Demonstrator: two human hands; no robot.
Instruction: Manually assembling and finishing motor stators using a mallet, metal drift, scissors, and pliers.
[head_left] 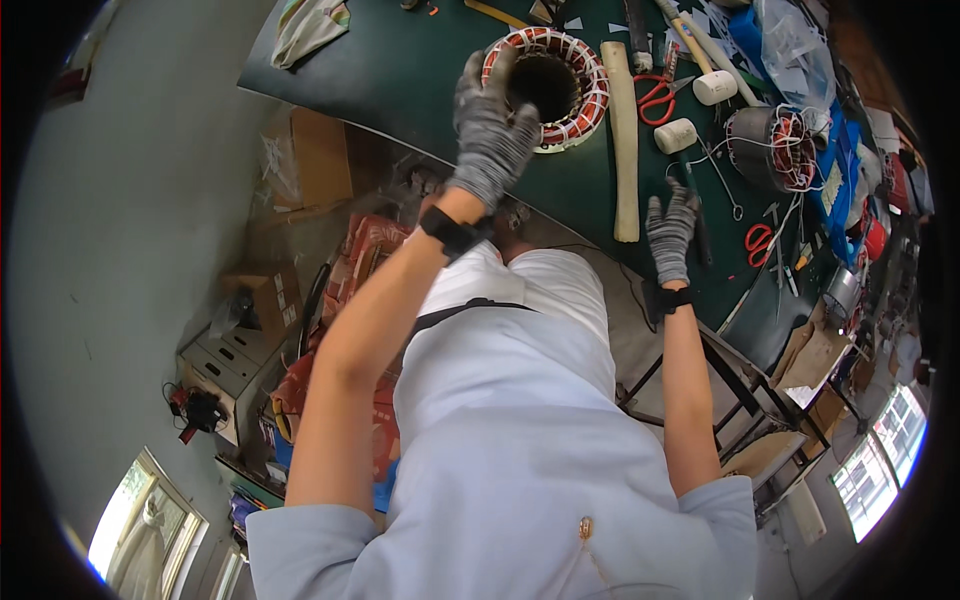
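Observed just past twelve o'clock of the view: wound ring, red windings laced in white, resting on dark green table. Found left hand, grey-gloved, at the ring's eight to nine o'clock, fingers spread across the rim, thumb toward the bore (unable to tell a grip from a light touch). Found right hand, likewise gloved, between four and five o'clock from the ring, fingers loosely extended and parted, nothing seen in grasp, close beside the handle of dark-handled mallet (unable to confirm contact). Recorded, from the ring: pale wooden bar at four o'clock, red-handled scissors at three, grey cylinder with red windings between three and four, pale cloth between nine and ten.
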